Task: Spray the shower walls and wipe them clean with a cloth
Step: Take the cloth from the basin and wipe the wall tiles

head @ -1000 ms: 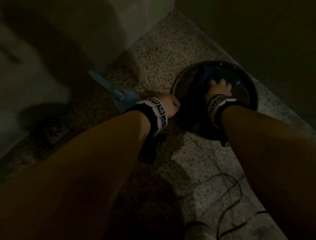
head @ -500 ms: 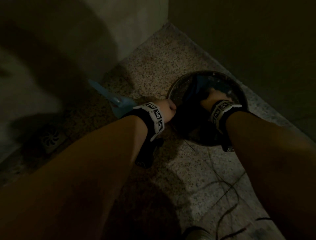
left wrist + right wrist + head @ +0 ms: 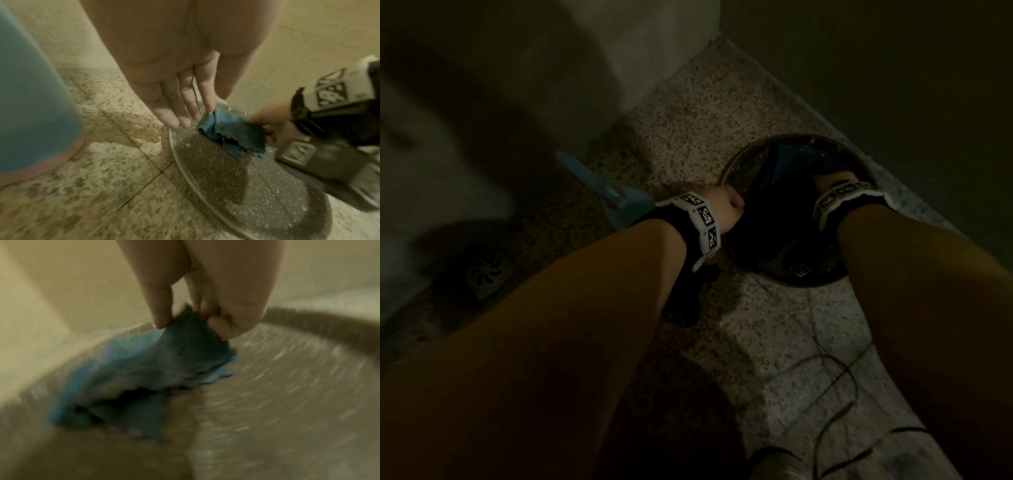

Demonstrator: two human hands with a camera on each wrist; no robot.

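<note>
Beside the basin point(image 3: 236, 186), seemingly a blue bottle point(image 3: 30, 97).

Head view is super dark, so the right hand point(image 3: 828, 181) mostly vanishes into the basin point(image 3: 732, 168), fingers hidden and the cloth point(image 3: 780, 161) only a dim blue smudge at 12 o'clock of the bowl. Right wrist shot is motion-blurred, so the cloth's point(image 3: 133, 369) folds and the basin wall point(image 3: 287, 369) smear together. The blue container point(image 3: 30, 97) at 9 o'clock in the left wrist view is cut off by the edge, so can't tell what it is.
</note>
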